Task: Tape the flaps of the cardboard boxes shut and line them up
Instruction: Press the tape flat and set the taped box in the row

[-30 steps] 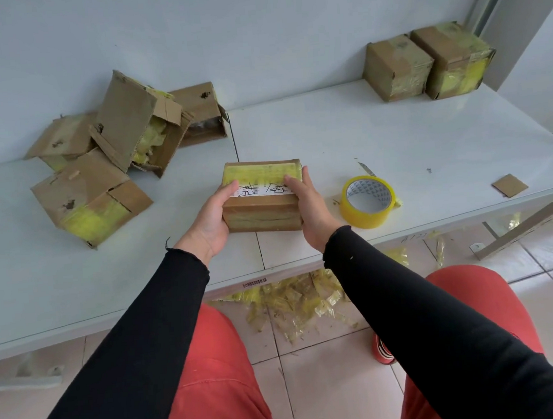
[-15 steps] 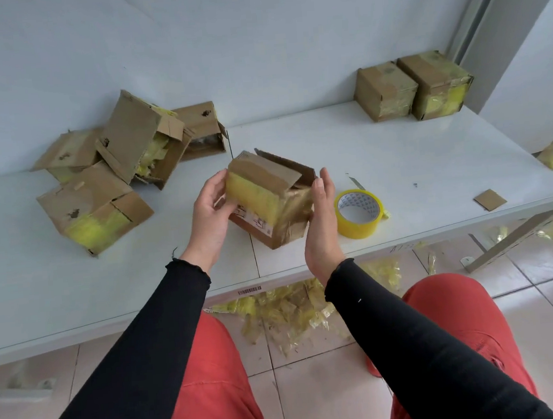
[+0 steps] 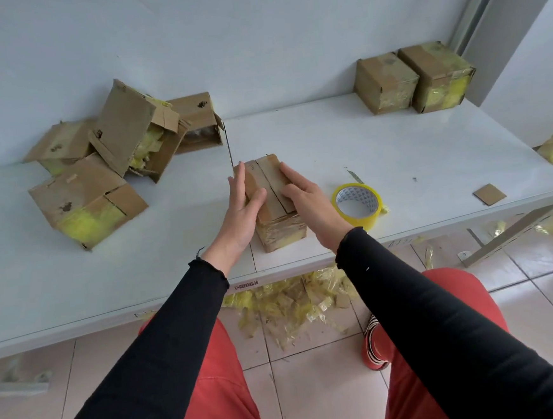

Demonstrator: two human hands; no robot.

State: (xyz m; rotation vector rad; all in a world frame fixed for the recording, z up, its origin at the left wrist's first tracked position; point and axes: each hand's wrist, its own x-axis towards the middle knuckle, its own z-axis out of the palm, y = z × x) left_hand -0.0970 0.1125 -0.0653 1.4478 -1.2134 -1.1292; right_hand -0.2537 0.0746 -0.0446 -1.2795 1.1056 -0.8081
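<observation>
Both hands lie flat with fingers straight on top of the cardboard box [image 3: 276, 206]: the left hand [image 3: 241, 208] presses the left flap, the right hand [image 3: 307, 200] the right flap. The box stands near the table's front edge, at mid-length. The seam between the flaps [image 3: 271, 185] is untaped.

Risks:
- Releasing either hand to reach the tape roll [image 3: 357, 205], just right of the box, will likely let that flap spring up.
- Uneven pressure could shift the box toward the front edge.

The white table [image 3: 396, 153] meets a pale wall. Two sealed boxes [image 3: 413, 79] stand side by side at the rear right corner; open boxes [image 3: 115, 156] are heaped at the rear left. Tape scraps [image 3: 296, 303] litter the tiled floor.
</observation>
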